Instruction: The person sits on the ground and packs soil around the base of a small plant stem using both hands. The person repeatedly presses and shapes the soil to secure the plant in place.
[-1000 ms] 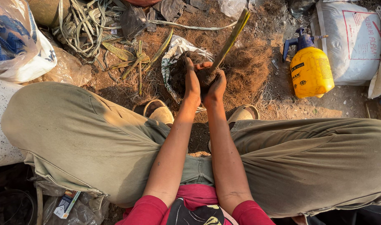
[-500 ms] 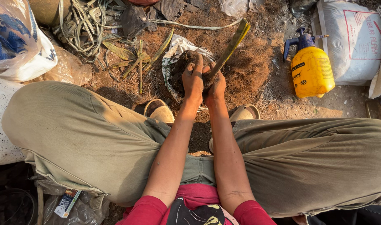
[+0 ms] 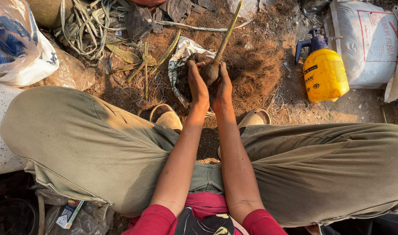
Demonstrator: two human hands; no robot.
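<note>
Both hands meet at twelve o'clock, between the sandalled feet: the left hand [image 3: 198,85] and right hand [image 3: 222,85] are clenched together around a dark root ball [image 3: 209,73], palms cupping it, seemingly to keep the soil packed. Its stalk [image 3: 228,32] leans toward one o'clock. Beneath lies coir [image 3: 255,61], close to reach; a yellow sprayer [image 3: 325,72] stands at two o'clock.
</note>
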